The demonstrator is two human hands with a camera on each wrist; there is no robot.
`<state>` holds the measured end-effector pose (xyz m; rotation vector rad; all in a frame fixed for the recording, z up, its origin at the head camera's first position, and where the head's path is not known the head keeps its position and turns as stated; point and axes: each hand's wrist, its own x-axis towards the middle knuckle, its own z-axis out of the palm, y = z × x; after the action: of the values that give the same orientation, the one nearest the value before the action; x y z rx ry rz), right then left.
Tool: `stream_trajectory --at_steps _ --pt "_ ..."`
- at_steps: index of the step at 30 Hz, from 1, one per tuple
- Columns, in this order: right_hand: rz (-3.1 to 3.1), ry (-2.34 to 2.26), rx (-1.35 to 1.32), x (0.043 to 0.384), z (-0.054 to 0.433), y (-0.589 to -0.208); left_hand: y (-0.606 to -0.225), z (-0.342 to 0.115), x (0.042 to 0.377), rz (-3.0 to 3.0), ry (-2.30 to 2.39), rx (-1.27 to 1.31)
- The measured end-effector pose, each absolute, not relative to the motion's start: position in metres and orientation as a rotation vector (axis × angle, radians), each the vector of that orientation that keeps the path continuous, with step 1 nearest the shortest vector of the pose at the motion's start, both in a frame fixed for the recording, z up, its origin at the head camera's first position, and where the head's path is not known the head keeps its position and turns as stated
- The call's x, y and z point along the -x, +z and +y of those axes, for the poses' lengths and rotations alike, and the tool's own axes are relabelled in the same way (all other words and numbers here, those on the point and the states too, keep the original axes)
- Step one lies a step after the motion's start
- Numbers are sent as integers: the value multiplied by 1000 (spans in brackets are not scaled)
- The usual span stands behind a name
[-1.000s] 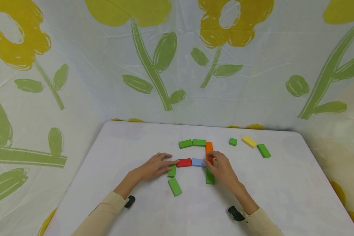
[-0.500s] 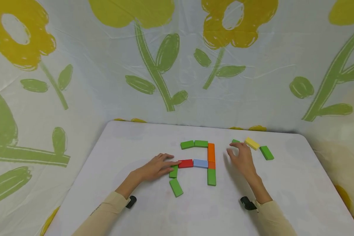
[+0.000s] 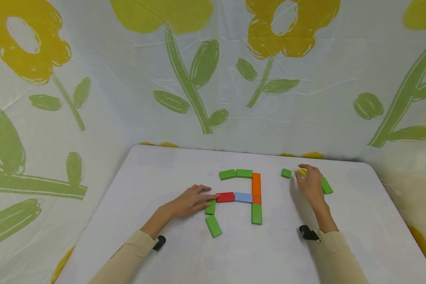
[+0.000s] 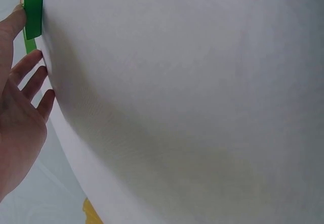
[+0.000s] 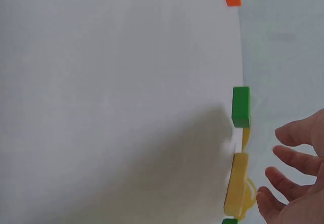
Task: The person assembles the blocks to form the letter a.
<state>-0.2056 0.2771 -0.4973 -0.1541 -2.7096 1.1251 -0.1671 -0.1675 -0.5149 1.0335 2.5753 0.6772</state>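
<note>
My left hand (image 3: 189, 202) lies at the left of the block figure, fingers spread, index fingertip at the left end of a red block (image 3: 225, 197) and thumb against a green block (image 3: 210, 207). In the left wrist view, its thumb touches a green block (image 4: 34, 9). My right hand (image 3: 310, 184) hovers over a yellow block (image 3: 303, 172), partly hiding it. The right wrist view shows its curved fingers apart, nothing between them, beside the yellow block (image 5: 236, 186). Right of the red block lies a blue block (image 3: 243, 197), meeting a small orange block (image 3: 256, 199).
A long orange block (image 3: 256, 184) and two green blocks (image 3: 244, 173) shape the figure's top. Another green block (image 3: 256, 214) extends below right, one (image 3: 213, 226) below left. A small green cube (image 3: 286, 173) and a green block (image 3: 327, 185) flank the yellow block.
My right hand has left the orange blocks and moved right, past the green cube, to above the yellow block. My left hand has stayed at the red block. The view has shifted slightly.
</note>
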Motion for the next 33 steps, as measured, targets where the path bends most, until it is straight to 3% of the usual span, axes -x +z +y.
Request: stream_trajectory --at_steps 18,33 --pt "-2915 1023 217 225 299 -501 -514 -169 167 2587 655 -1066" --pt "-2789 976 144 210 303 -496 -513 -167 166 2584 676 -1070"
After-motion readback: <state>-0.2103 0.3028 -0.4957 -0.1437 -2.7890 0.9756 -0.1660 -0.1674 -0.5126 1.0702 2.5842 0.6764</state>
